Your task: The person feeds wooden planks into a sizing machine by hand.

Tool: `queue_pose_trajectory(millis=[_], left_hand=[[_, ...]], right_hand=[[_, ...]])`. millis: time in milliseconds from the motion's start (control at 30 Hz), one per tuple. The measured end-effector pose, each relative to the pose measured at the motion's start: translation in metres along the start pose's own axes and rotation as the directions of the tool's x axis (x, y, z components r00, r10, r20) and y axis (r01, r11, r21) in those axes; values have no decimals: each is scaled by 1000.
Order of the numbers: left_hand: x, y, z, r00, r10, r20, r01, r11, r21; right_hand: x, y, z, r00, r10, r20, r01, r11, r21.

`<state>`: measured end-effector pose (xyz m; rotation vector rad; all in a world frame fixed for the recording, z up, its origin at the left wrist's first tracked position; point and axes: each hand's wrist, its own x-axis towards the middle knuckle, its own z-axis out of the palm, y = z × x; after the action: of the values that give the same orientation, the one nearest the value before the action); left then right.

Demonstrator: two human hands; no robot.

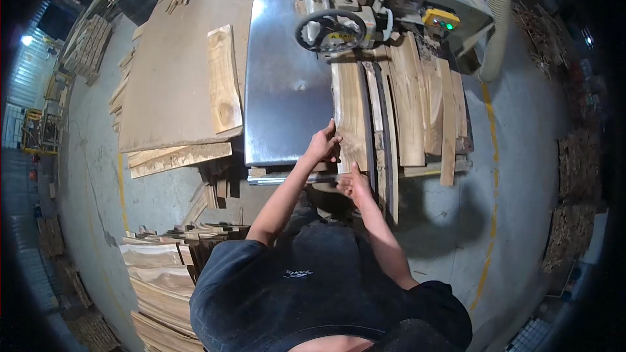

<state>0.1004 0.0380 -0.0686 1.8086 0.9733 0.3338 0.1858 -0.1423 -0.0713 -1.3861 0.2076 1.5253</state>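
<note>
A pale wooden board (351, 101) lies lengthwise on the right part of the shiny metal table (280, 91), its far end by the machine with a black handwheel (330, 30). My left hand (324, 143) is at the board's left edge near its close end, fingers partly bent against it. Below the board's near end is my right hand (354, 186), thumb up along the end and fingers curled toward the underside. Both hands grip this board. Narrow dark-edged strips (385, 130) lie just right of it.
More boards (407, 98) lie to the right of the strips. On the left, a brown sheet-topped surface (169, 78) bears a single board (224, 81). Stacked planks (156, 280) stand at the lower left. A yellow switch box (441, 19) and a hose (497, 19) are at the back right.
</note>
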Motion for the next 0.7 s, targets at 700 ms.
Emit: queue_pose_trajectory(millis=[700], left_hand=[[29, -98, -237, 398, -312, -863, 698, 713, 64]], right_hand=[[137, -149, 79, 974, -82, -212, 88, 996, 20]])
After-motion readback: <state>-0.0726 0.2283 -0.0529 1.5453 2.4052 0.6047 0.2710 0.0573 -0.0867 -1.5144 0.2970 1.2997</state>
